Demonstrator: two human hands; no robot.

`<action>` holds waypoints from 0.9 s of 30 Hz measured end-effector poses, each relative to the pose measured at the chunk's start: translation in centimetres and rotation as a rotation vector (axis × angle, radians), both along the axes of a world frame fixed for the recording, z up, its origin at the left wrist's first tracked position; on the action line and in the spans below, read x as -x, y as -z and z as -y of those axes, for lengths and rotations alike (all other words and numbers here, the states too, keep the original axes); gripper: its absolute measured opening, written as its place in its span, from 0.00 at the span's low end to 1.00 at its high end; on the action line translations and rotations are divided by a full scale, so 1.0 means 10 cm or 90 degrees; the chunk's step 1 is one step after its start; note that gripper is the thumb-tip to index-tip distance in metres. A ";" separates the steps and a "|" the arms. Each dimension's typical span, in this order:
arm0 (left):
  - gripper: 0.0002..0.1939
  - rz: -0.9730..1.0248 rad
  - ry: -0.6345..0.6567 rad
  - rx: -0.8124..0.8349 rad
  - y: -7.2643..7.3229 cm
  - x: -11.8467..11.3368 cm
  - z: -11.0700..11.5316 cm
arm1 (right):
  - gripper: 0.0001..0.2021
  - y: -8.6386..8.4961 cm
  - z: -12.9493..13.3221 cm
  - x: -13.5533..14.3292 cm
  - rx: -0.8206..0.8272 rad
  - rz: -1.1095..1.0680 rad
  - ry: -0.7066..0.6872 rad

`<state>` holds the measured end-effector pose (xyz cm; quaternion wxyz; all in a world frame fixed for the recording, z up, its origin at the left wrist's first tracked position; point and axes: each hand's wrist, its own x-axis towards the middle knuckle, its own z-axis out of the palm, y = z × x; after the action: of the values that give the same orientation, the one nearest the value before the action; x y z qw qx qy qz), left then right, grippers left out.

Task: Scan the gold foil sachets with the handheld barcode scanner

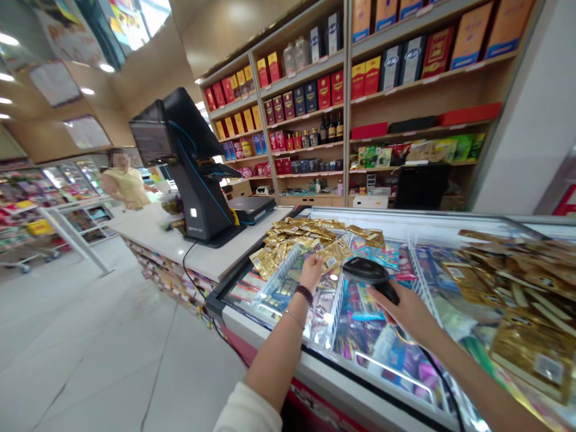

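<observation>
My left hand (pixel 311 270) pinches the near edge of a gold foil packet (pixel 333 255) whose white barcode label faces up. In my right hand (pixel 405 309) is a black barcode scanner (pixel 366 270), its head pointing left toward that packet and its cable trailing down. A heap of similar gold packets (pixel 292 234) lies on the freezer's glass top just beyond my left hand. More gold packets (pixel 531 288) are piled at the right, some with barcode labels showing. Ice-cream wrappers in wire baskets (pixel 335 312) show through the glass beneath both hands.
A black checkout terminal (pixel 193 180) stands on the white counter (pixel 157 225) to the left, beside a flat black box (pixel 252 209). Shelves of boxed goods (pixel 310 96) line the back wall. A person in yellow (pixel 128 183) stands at far left. The scanner cable (pixel 443 378) hangs over the freezer edge.
</observation>
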<state>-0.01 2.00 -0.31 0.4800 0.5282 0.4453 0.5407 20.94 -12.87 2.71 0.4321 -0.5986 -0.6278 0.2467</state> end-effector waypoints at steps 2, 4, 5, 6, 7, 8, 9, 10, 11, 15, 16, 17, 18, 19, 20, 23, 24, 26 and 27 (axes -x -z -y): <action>0.09 0.021 0.009 0.009 -0.02 0.00 0.02 | 0.24 0.01 0.00 0.00 -0.004 0.007 -0.006; 0.09 0.038 0.014 0.016 -0.04 -0.01 0.04 | 0.24 0.01 0.00 0.00 -0.006 0.010 -0.008; 0.09 0.045 0.016 0.018 -0.05 -0.02 0.05 | 0.24 0.01 0.00 0.00 -0.006 0.011 -0.010; 0.09 0.051 0.017 0.020 -0.06 -0.02 0.06 | 0.24 0.00 0.00 0.00 -0.006 0.011 -0.011; 0.10 0.056 0.018 0.022 -0.06 -0.02 0.06 | 0.25 0.00 0.01 0.00 -0.006 0.011 -0.013; 0.10 0.061 0.018 0.023 -0.07 -0.03 0.07 | 0.25 0.00 0.01 0.00 -0.006 0.012 -0.015; 0.11 0.064 0.018 0.024 -0.07 -0.03 0.07 | 0.25 -0.01 0.01 0.00 -0.003 0.015 -0.018; 0.11 0.067 0.017 0.025 -0.08 -0.03 0.07 | 0.25 -0.01 0.02 0.00 0.002 0.017 -0.022; 0.11 0.069 0.016 0.025 -0.08 -0.03 0.07 | 0.25 -0.02 0.02 0.00 0.009 0.019 -0.026; 0.13 0.068 0.006 0.020 -0.06 -0.03 0.07 | 0.24 -0.04 0.05 0.02 0.038 0.019 -0.042; 0.13 0.066 0.003 0.018 -0.05 -0.03 0.07 | 0.24 -0.05 0.06 0.02 0.042 0.020 -0.043; 0.14 0.064 -0.001 0.016 -0.04 -0.02 0.07 | 0.24 -0.06 0.07 0.02 0.045 0.021 -0.043; 0.14 0.062 -0.004 0.014 -0.04 -0.02 0.06 | 0.24 -0.07 0.07 0.02 0.046 0.023 -0.043; 0.15 0.062 -0.006 0.013 -0.04 -0.02 0.06 | 0.24 -0.08 0.07 0.02 0.047 0.026 -0.043; 0.15 0.060 -0.006 0.011 -0.04 -0.02 0.07 | 0.24 -0.08 0.07 0.02 0.048 0.029 -0.042; 0.17 0.041 -0.013 0.000 -0.07 -0.01 0.09 | 0.23 -0.09 0.08 0.02 0.054 0.027 -0.044; 0.17 0.032 -0.015 -0.004 -0.08 -0.01 0.10 | 0.23 -0.09 0.08 0.02 0.054 0.024 -0.045; 0.17 0.020 -0.019 -0.010 -0.10 -0.01 0.13 | 0.23 -0.09 0.09 0.02 0.053 0.016 -0.046; 0.17 0.020 -0.019 -0.010 -0.10 -0.01 0.14 | 0.23 -0.09 0.09 0.02 0.051 0.012 -0.046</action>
<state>0.07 0.62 0.73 0.4742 0.5168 0.4414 0.5597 20.70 -13.77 3.64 0.3929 -0.5947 -0.6425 0.2814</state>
